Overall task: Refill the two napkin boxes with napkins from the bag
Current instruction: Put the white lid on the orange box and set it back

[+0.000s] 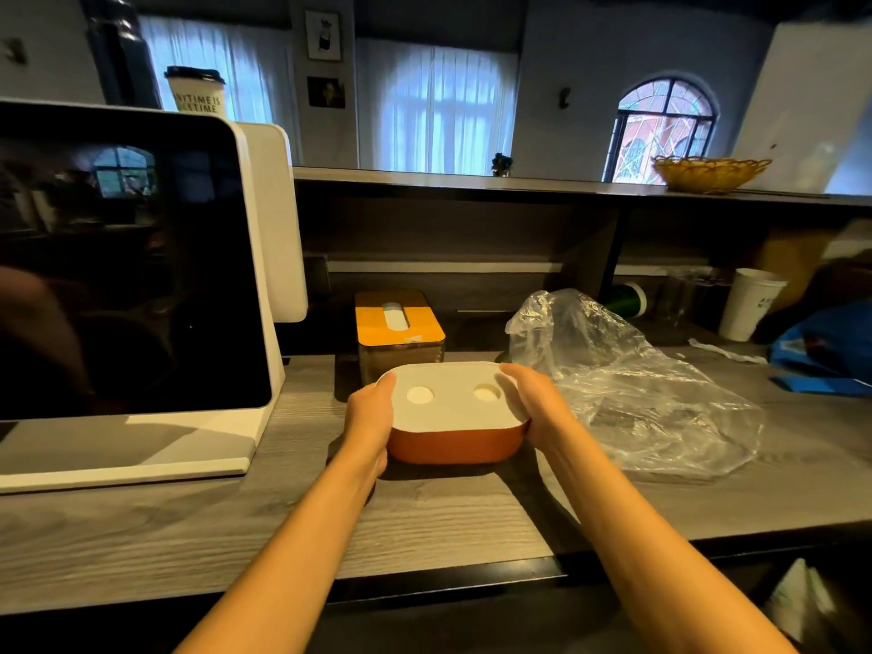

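Observation:
An orange napkin box (455, 446) with a white lid (453, 408) that has two round holes sits on the grey wooden counter (424, 521). My left hand (370, 417) grips its left side and my right hand (535, 403) grips its right side, thumbs on the lid's edge. Behind it stands a second napkin box (398, 330) with clear walls and a yellow slotted lid; a napkin shows in the slot. A crumpled clear plastic bag (627, 384) lies to the right, looking nearly empty.
A large white point-of-sale screen (127, 276) fills the left. Paper cups (750, 304), a green roll (625, 299) and a blue bag (825, 346) sit at the back right. A raised shelf (519, 186) carries a yellow basket (710, 174).

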A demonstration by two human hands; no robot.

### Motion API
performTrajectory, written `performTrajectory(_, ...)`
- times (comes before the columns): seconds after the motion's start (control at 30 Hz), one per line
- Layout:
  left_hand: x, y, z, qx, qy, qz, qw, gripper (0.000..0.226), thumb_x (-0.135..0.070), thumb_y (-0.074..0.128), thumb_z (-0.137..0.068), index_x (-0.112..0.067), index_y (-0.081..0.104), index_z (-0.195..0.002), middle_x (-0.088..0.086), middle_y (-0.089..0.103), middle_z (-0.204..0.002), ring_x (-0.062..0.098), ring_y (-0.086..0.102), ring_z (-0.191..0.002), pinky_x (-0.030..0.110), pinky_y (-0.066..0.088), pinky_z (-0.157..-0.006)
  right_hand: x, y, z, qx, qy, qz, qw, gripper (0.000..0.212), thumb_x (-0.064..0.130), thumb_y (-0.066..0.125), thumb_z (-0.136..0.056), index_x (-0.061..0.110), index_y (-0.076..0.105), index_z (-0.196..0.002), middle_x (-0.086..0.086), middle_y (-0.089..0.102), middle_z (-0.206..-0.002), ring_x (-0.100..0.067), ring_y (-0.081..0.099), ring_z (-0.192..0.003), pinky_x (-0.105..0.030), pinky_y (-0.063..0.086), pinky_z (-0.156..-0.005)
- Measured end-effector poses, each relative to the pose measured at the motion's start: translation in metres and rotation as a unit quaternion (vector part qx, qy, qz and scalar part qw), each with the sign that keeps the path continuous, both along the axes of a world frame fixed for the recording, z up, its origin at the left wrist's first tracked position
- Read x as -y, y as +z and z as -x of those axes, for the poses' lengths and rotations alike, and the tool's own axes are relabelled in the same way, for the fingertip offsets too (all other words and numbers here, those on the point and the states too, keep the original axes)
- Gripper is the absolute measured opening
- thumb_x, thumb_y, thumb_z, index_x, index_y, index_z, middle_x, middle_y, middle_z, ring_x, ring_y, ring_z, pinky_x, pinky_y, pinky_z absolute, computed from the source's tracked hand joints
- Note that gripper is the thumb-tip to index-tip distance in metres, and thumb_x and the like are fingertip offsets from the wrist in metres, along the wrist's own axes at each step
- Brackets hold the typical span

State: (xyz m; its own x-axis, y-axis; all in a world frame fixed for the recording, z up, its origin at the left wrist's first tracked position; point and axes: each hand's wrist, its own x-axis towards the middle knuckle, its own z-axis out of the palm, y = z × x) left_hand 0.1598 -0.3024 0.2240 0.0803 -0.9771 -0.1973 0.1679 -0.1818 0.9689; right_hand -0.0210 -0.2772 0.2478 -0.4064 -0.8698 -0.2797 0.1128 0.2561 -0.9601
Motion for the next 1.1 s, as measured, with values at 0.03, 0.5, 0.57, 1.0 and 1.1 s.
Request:
performTrajectory(0.03, -0.002, 0.000, 0.000, -0.010, -0.002, 0.015, 1.000, 0.029, -0.037, 0.050, -0.101, -0.018, 0.064, -0.118, 0.005, 0.071, -0.106, 0.024, 0.067, -0.100, 0.040, 0.057, -0.085, -0.004, -0.001, -0.001, 0.038, -0.006, 0.015, 0.999, 0.032, 0.026, 0.055, -0.097, 0.005, 0.060, -0.121, -0.010, 0.070, -0.109, -0.026, 0.069, -0.098, -0.034, 0.056, -0.077)
performTrajectory(0.5, -0.022, 0.007, -0.024, -0.024, -0.086, 0.137, 0.987, 0.012, -0.027, 0.054, -0.100, -0.029, 0.064, -0.107, 0.007, 0.070, -0.109, 0.025, 0.068, -0.101, 0.043, 0.058, -0.082, -0.034, 0.001, 0.004, -0.033, 0.062, 0.114, 0.991, 0.028, 0.038, 0.054, -0.098, 0.015, 0.068, -0.103, -0.010, 0.074, -0.089, -0.024, 0.071, -0.077, -0.035, 0.057, -0.065)
performTrajectory(0.57, -0.021, 0.006, -0.026, -0.020, -0.119, 0.118, 0.986, 0.017, -0.030, 0.049, -0.102, -0.029, 0.064, -0.111, 0.008, 0.071, -0.110, 0.025, 0.068, -0.104, 0.046, 0.055, -0.089, -0.037, 0.002, 0.004, -0.044, 0.066, 0.132, 0.988, 0.025, 0.035, 0.055, -0.098, 0.016, 0.070, -0.101, -0.010, 0.074, -0.090, -0.024, 0.071, -0.077, -0.034, 0.058, -0.063)
performTrajectory(1.0, -0.012, 0.008, -0.040, -0.039, -0.169, 0.160, 0.972, 0.048, -0.040, 0.063, -0.086, -0.015, 0.063, -0.128, 0.011, 0.072, -0.114, 0.029, 0.069, -0.107, 0.050, 0.053, -0.094, -0.045, 0.010, 0.007, -0.092, 0.200, 0.177, 0.959, 0.048, 0.056, 0.051, -0.079, 0.023, 0.065, -0.111, -0.006, 0.070, -0.098, -0.021, 0.065, -0.085, -0.034, 0.051, -0.075)
performTrajectory(1.1, -0.013, 0.006, -0.038, -0.036, -0.175, 0.145, 0.973, 0.039, -0.035, 0.060, -0.092, -0.015, 0.064, -0.126, 0.012, 0.072, -0.112, 0.030, 0.069, -0.105, 0.049, 0.055, -0.092, -0.043, 0.009, 0.007, -0.072, 0.188, 0.156, 0.967, 0.044, 0.054, 0.061, -0.081, 0.021, 0.065, -0.110, -0.006, 0.069, -0.096, -0.022, 0.066, -0.084, -0.033, 0.051, -0.072)
